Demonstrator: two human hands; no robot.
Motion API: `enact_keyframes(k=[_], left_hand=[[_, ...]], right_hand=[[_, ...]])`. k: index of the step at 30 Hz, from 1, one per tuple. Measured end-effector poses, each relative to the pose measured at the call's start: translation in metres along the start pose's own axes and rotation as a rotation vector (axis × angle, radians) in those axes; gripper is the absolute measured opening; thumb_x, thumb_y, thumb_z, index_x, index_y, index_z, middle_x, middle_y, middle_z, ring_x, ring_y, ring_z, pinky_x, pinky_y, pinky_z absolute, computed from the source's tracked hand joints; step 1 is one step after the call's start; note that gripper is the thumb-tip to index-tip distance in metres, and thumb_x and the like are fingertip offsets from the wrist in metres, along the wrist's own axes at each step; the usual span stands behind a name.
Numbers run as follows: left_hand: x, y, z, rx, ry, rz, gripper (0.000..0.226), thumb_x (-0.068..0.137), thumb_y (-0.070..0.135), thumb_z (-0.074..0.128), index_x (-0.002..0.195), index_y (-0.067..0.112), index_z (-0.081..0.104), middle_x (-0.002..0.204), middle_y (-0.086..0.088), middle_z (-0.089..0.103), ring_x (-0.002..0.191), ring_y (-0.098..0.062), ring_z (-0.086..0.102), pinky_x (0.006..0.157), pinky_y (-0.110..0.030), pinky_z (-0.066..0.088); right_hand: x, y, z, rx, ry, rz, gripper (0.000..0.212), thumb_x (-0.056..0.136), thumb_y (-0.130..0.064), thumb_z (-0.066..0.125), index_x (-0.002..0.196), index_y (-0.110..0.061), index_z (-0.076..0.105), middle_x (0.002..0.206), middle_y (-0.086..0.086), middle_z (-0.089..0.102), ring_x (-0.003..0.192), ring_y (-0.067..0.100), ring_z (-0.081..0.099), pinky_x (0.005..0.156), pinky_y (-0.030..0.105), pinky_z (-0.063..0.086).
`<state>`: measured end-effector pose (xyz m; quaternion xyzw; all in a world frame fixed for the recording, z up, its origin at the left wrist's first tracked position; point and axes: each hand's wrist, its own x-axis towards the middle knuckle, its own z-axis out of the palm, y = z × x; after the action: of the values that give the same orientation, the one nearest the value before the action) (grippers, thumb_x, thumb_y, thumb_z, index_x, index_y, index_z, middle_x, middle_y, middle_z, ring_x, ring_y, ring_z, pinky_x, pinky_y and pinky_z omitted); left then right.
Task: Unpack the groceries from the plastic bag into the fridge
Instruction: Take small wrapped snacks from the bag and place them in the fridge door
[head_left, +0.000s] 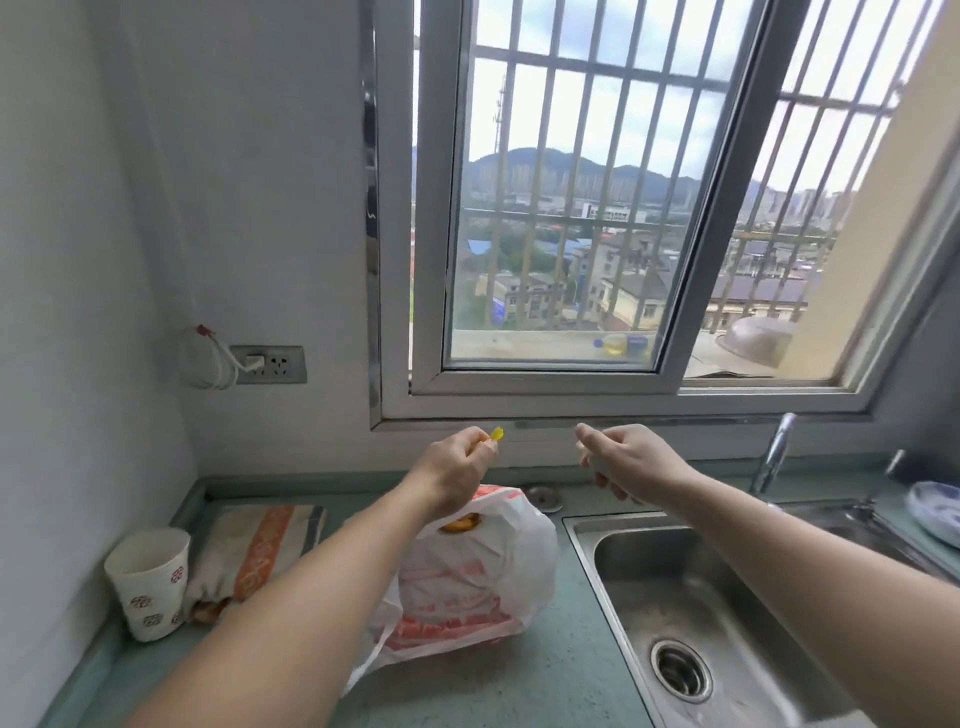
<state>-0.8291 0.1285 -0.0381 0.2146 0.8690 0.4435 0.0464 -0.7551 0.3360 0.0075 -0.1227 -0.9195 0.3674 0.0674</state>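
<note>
Your left hand (457, 467) pinches a small yellow scrap (497, 433), right hand (626, 457) curled on nothing clearly visible (can't tell), both raised above the plastic bag (483, 566) on the counter (545, 675), so drop the scrap, then spread its mouth.

Left hand (457, 470) raised, pinching small yellow bit (497, 433); right hand (626, 457) raised beside it, fingers curled, contents unclear. White-orange plastic bag (483, 577) on green surface (545, 670), between paper cup (149, 582) and steel sink (691, 613).
</note>
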Motion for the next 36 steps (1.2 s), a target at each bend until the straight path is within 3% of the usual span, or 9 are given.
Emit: enact_keyframes(k=[11, 15, 20, 25, 30, 33, 36], left_hand=[[-0.022, 0.119, 0.102, 0.061, -0.118, 0.194, 0.021, 0.099, 0.036, 0.045, 0.089, 0.021, 0.058, 0.067, 0.002, 0.054, 0.064, -0.021, 0.047, 0.064, -0.035, 0.041], [-0.045, 0.184, 0.148, 0.084, -0.167, 0.278, 0.02, 0.098, 0.037, 0.048, 0.093, 0.023, 0.06, 0.071, 0.002, 0.058, 0.068, -0.02, 0.052, 0.073, -0.037, 0.048], [-0.076, 0.261, 0.209, 0.061, -0.279, 0.392, 0.023, 0.098, 0.035, 0.049, 0.096, 0.018, 0.064, 0.079, -0.003, 0.061, 0.069, -0.018, 0.052, 0.066, -0.029, 0.042], [-0.095, 0.328, 0.263, -0.013, -0.386, 0.492, 0.018, 0.095, 0.033, 0.051, 0.081, 0.028, 0.061, 0.073, 0.001, 0.061, 0.06, -0.012, 0.051, 0.061, -0.026, 0.041], [-0.111, 0.38, 0.308, -0.026, -0.512, 0.625, 0.02, 0.09, 0.032, 0.05, 0.086, 0.023, 0.068, 0.075, -0.005, 0.064, 0.066, -0.021, 0.055, 0.063, -0.028, 0.045], [-0.117, 0.411, 0.336, -0.022, -0.544, 0.718, 0.022, 0.082, 0.046, 0.047, 0.081, 0.032, 0.064, 0.076, -0.004, 0.067, 0.073, -0.026, 0.061, 0.071, -0.033, 0.05], [-0.128, 0.438, 0.366, -0.062, -0.623, 0.783, 0.019, 0.091, 0.04, 0.049, 0.083, 0.032, 0.064, 0.077, -0.001, 0.067, 0.063, -0.018, 0.055, 0.056, -0.024, 0.045]], right_hand=[[-0.109, 0.082, -0.126, 0.096, 0.195, 0.107, 0.03, 0.093, -0.027, 0.052, 0.075, -0.01, 0.069, 0.064, 0.004, 0.065, 0.053, 0.015, 0.055, 0.056, 0.03, 0.045], [-0.166, 0.12, -0.177, 0.047, 0.307, 0.152, 0.029, 0.093, -0.027, 0.053, 0.073, -0.014, 0.069, 0.06, 0.0, 0.065, 0.047, 0.009, 0.055, 0.054, 0.024, 0.042], [-0.233, 0.162, -0.235, -0.018, 0.407, 0.226, 0.034, 0.095, -0.033, 0.052, 0.071, -0.014, 0.067, 0.062, 0.0, 0.065, 0.055, 0.013, 0.055, 0.067, 0.032, 0.048], [-0.288, 0.189, -0.284, -0.096, 0.526, 0.311, 0.04, 0.095, -0.04, 0.05, 0.083, -0.007, 0.069, 0.065, 0.0, 0.066, 0.05, 0.009, 0.051, 0.058, 0.025, 0.042], [-0.336, 0.206, -0.318, -0.14, 0.665, 0.455, 0.037, 0.093, -0.047, 0.051, 0.076, -0.018, 0.068, 0.066, -0.002, 0.067, 0.057, 0.011, 0.056, 0.061, 0.025, 0.044], [-0.369, 0.209, -0.337, -0.16, 0.744, 0.53, 0.037, 0.094, -0.042, 0.051, 0.072, -0.015, 0.065, 0.067, 0.001, 0.066, 0.055, 0.013, 0.053, 0.056, 0.024, 0.041], [-0.404, 0.215, -0.349, -0.167, 0.828, 0.645, 0.033, 0.094, -0.031, 0.051, 0.085, -0.004, 0.068, 0.07, 0.004, 0.064, 0.052, 0.012, 0.049, 0.055, 0.024, 0.04]])
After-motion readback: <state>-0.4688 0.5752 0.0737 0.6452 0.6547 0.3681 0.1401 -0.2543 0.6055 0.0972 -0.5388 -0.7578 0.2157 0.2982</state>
